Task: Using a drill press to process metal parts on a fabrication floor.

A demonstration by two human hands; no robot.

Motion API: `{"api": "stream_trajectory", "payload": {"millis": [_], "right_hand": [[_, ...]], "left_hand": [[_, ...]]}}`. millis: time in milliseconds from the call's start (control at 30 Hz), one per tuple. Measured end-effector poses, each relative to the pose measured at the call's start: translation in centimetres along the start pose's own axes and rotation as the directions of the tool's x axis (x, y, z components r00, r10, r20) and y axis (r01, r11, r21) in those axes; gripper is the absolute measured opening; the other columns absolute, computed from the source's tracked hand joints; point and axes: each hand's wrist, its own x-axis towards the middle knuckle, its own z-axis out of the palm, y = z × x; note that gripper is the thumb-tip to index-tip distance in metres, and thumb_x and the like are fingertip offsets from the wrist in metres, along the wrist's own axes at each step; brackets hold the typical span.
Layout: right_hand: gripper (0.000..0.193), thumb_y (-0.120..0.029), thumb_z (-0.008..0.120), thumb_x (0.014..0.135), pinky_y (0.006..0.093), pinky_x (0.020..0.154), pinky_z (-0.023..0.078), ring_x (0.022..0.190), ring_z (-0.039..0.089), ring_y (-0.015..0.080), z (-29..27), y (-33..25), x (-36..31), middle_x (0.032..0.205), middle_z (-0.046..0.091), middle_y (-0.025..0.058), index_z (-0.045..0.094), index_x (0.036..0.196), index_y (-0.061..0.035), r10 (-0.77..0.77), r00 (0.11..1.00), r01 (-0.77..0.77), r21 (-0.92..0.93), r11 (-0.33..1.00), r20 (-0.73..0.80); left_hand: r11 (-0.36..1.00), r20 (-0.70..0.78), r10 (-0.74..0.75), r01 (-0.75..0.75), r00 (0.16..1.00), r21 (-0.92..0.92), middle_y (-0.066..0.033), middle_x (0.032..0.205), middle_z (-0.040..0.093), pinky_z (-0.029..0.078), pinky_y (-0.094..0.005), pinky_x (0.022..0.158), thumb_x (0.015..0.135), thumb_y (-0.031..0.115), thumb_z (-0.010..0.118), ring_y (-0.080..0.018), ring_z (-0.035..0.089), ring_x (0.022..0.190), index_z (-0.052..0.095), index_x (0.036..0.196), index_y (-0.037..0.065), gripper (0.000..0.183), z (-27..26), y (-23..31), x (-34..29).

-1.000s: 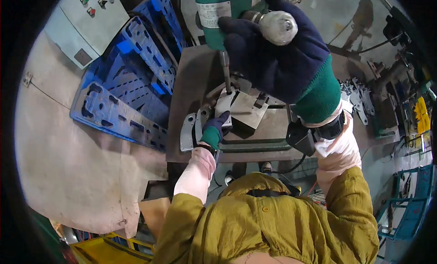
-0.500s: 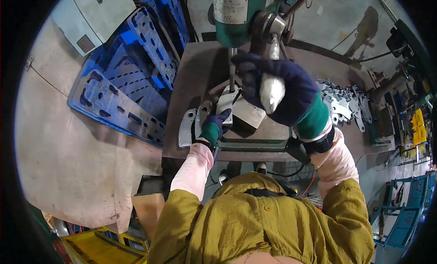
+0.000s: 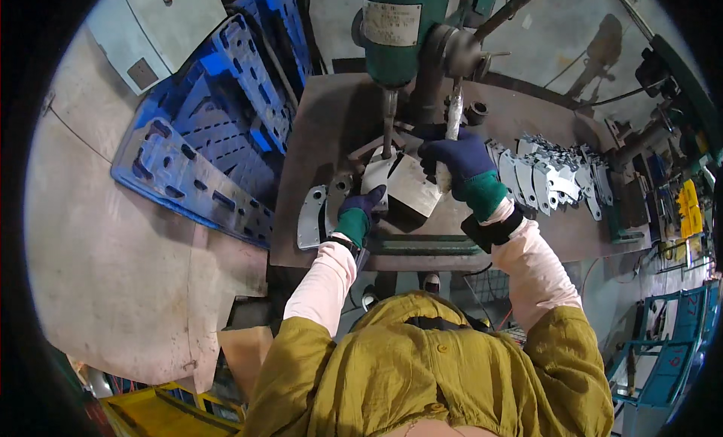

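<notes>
My right hand [image 3: 467,162], in a dark blue glove with a green cuff, is closed round the silver-wrapped feed lever [image 3: 455,113] of a green drill press [image 3: 392,53]. The spindle [image 3: 388,124] reaches down to a pale metal plate [image 3: 374,173] beside a flat steel block [image 3: 414,187]. My gloved left hand [image 3: 361,205] has its fingers on the near edge of that plate, holding it against the fixture; the grip's underside is hidden. Left of this hand, curved metal plates [image 3: 310,218] lie on the worktable [image 3: 316,139].
A pile of curved metal plates [image 3: 553,177] covers the table's right part. Blue plastic pallets [image 3: 203,166] lean at the left, below a grey control box [image 3: 162,30]. A blue-green metal rack [image 3: 670,354] stands at lower right, a yellow frame [image 3: 166,414] at lower left.
My right hand has swung the lever downward and away from me, uncovering more plates on the right. The left hand stays nearly in place at the metal plate.
</notes>
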Motion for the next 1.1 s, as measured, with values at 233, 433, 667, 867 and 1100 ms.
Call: {"api": "stream_trajectory", "payload": {"millis": [233,433,667,867,1100], "right_hand": [[0.033,-0.006,0.065,0.08,0.0283,0.059,0.049,0.064,0.061,0.0149,-1.1,3.8,2.1,0.083,0.068,0.0085,0.067,0.113,0.0012,0.009,0.968,-0.025,-0.06,0.998,-0.252],[0.03,-0.018,0.066,0.076,0.037,0.069,0.054,0.075,0.07,0.026,-0.1,4.1,3.5,0.082,0.071,0.014,0.071,0.105,-0.0112,-0.228,0.878,0.056,-0.383,0.922,-0.421],[0.026,-0.023,0.067,0.08,0.048,0.069,0.053,0.079,0.066,0.0403,-2.3,7.2,6.1,0.086,0.069,0.018,0.069,0.105,-0.0147,-0.607,0.637,0.087,-0.737,0.67,-0.476],[0.022,-0.024,0.067,0.08,0.0507,0.069,0.051,0.081,0.063,0.0426,-1.1,6.0,5.9,0.086,0.066,0.0182,0.066,0.098,-0.0114,-0.565,0.663,0.033,-0.734,0.678,-0.491],[0.03,-0.024,0.067,0.084,0.0454,0.076,0.053,0.087,0.066,0.039,-1.4,6.2,6.7,0.095,0.069,0.0175,0.068,0.112,-0.0135,-0.653,0.631,0.003,-0.841,0.541,-0.418]], "left_hand": [[0.971,-0.106,0.237,-0.236,0.966,0.028,-0.0132,0.111,0.069,0.052,-0.0427,0.089,0.072,0.052,0.08,-0.0272,0.068,0.097,0.066,0.118,0.005,0.067,1.0,-2.8,4.2],[0.691,-0.102,0.503,-0.328,0.858,0.644,-0.0146,0.12,0.066,0.049,-0.0419,0.093,0.081,0.048,0.072,-0.0371,0.064,0.106,0.066,0.12,0.019,0.049,-1.4,-8.5,12.9],[0.95,-0.165,0.189,-0.137,0.968,0.281,-0.0184,0.122,0.065,0.05,-0.0392,0.089,0.071,0.063,0.074,-0.0328,0.065,0.106,0.064,0.121,0.002,0.079,0.8,-4.0,8.0],[0.952,-0.222,0.254,-0.284,0.941,-0.113,-0.0129,0.104,0.07,0.051,-0.0401,0.077,0.074,0.058,0.076,-0.0275,0.066,0.087,0.068,0.112,0.001,0.069,0.9,-3.9,3.6],[0.903,-0.177,0.283,-0.324,0.943,-0.281,-0.0132,0.104,0.069,0.055,-0.0432,0.071,0.07,0.046,0.085,-0.0258,0.066,0.095,0.053,0.134,0.003,0.083,0.2,-5.3,5.7]]}}
